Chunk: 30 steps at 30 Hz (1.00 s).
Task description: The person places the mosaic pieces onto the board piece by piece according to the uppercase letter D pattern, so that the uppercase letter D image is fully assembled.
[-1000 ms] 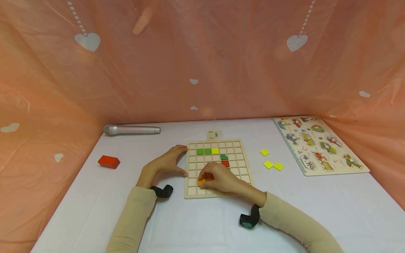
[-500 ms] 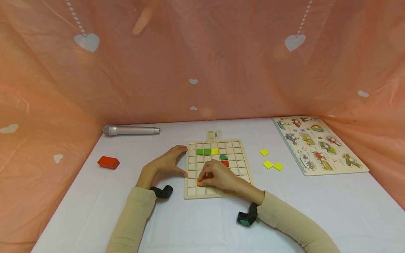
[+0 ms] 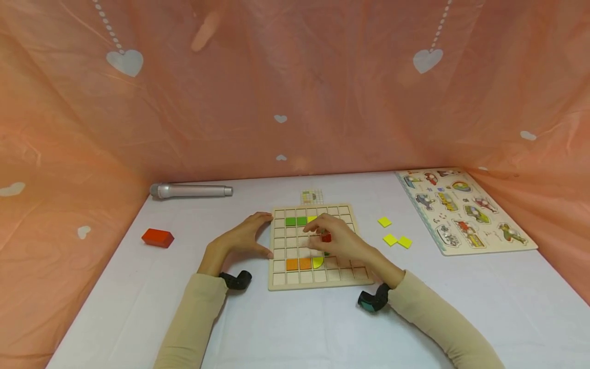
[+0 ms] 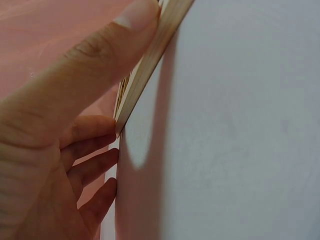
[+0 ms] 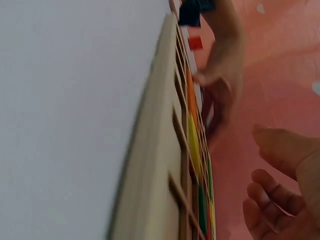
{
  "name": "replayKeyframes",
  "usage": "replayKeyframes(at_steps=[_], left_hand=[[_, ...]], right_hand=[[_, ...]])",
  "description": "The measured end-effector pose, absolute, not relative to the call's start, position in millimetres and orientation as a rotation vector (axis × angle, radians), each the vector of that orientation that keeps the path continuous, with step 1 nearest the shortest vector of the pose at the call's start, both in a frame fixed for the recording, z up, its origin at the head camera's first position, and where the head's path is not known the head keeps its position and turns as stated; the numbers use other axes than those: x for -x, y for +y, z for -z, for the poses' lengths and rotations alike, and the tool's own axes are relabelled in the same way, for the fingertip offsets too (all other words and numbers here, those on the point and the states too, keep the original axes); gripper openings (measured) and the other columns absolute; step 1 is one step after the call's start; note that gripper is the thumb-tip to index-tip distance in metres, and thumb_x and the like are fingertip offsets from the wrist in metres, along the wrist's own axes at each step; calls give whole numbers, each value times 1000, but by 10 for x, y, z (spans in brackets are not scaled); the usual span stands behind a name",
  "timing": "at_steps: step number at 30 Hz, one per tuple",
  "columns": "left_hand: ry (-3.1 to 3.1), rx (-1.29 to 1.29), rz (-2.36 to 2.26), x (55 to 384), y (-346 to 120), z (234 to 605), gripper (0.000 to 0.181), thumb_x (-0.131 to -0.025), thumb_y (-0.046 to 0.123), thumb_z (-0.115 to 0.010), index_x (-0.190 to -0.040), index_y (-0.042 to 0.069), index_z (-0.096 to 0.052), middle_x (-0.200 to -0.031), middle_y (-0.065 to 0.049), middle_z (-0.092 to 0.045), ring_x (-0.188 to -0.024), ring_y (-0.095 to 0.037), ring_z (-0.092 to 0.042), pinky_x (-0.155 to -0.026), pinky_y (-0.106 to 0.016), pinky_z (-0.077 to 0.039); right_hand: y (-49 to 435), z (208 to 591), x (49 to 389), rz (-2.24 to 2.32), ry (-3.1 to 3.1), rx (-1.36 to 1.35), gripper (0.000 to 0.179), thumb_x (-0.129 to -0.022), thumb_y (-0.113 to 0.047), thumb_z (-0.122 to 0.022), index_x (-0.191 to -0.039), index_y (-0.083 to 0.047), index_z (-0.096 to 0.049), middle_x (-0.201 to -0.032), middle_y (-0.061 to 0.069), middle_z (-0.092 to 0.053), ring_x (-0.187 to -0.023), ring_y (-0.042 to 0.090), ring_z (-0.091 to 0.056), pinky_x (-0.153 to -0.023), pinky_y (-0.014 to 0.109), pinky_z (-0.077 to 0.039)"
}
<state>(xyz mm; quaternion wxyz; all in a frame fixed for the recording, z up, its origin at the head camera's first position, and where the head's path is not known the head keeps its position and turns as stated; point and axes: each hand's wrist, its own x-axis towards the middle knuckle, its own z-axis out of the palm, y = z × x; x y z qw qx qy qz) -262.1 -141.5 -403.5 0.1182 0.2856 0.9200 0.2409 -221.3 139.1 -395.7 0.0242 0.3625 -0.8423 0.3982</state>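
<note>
A wooden grid board lies in front of the person. The left hand rests at its left edge; in the left wrist view the thumb touches the board's side. Over the board's middle hovers the right hand, fingers loosely bent and nothing between them. Two orange tiles and a yellow rounded tile sit side by side in a near row. Farther up are two green tiles and a yellow tile. A red tile is partly hidden by the right hand.
Three loose yellow tiles lie right of the board. A small pattern card sits behind it. A picture puzzle board is at the far right, a silver microphone and a red block at the left.
The right hand has let go of the orange tile, which now lies in its cell, and has lifted away toward the upper right. The left hand has stayed put.
</note>
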Motion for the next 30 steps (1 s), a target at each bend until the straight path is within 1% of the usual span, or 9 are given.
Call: replayKeyframes(at_steps=[3, 7, 14, 16, 19, 22, 25, 28, 30], left_hand=[[2696, -825, -699, 2616, -1412, 4027, 102, -62, 41, -85, -141, 0, -34, -147, -16, -30, -137, -31, -25, -113, -45, -22], [2693, -816, -705, 2609, -1408, 4016, 103, -62, 42, -85, -141, 1, -34, -147, -16, -30, -137, -31, -25, -113, -45, -22], [2695, -838, -699, 2612, -1419, 4012, 102, -63, 40, -85, -141, -1, -34, -147, -17, -31, -136, -31, -26, -113, -45, -23], [2694, -845, -700, 2612, -1424, 4010, 102, -63, 39, -85, -141, -1, -33, -147, -17, -30, -136, -32, -25, -113, -45, -23], [2690, -855, -704, 2612, -1429, 4011, 101, -63, 38, -85, -141, -1, -33, -147, -17, -30, -136, -32, -25, -113, -45, -23], [2687, -853, -704, 2615, -1429, 4019, 101, -63, 38, -85, -142, -1, -33, -147, -17, -30, -137, -31, -25, -113, -44, -22], [2688, -848, -699, 2615, -1426, 4020, 101, -63, 38, -85, -141, -1, -33, -147, -17, -30, -136, -32, -25, -113, -45, -23], [2687, -837, -701, 2610, -1417, 4017, 102, -63, 39, -85, -142, 0, -33, -147, -17, -30, -136, -31, -25, -112, -45, -23], [2685, -828, -706, 2604, -1409, 4014, 102, -63, 39, -85, -142, 0, -33, -147, -16, -30, -137, -31, -25, -112, -45, -23]], right_hand=[[1588, 3949, 2290, -1254, -2566, -1054, 32, -80, -13, -74, -109, -3, -64, -103, 13, -61, -87, 27, -56, -73, 37, -53], [1875, 3944, 2373, -1249, -2529, -955, 31, -79, -7, -74, -108, -1, -64, -102, 16, -61, -86, 28, -57, -72, 38, -53], [2366, 3936, 2448, -1173, -2550, -756, 31, -80, -6, -72, -110, -2, -65, -103, 18, -62, -88, 27, -57, -73, 39, -53], [2480, 3937, 2458, -1159, -2562, -704, 30, -80, -6, -72, -110, -2, -65, -103, 18, -62, -89, 28, -56, -73, 37, -52], [2620, 3945, 2463, -1161, -2579, -638, 30, -81, -7, -71, -110, 0, -65, -104, 20, -62, -89, 30, -55, -73, 30, -51], [2732, 3978, 2475, -1138, -2622, -565, 32, -82, -9, -72, -111, 1, -64, -104, 19, -61, -88, 29, -55, -70, 23, -48], [2817, 4022, 2504, -1046, -2699, -504, 38, -80, -14, -74, -113, 2, -63, -101, 19, -61, -84, 27, -56, -70, 26, -48], [2871, 4055, 2525, -959, -2813, -427, 51, -77, -19, -77, -117, 5, -58, -98, 18, -60, -84, 26, -55, -72, 34, -47], [2889, 4061, 2525, -939, -2882, -374, 57, -76, -23, -78, -117, 8, -53, -96, 18, -58, -83, 27, -53, -73, 36, -46]])
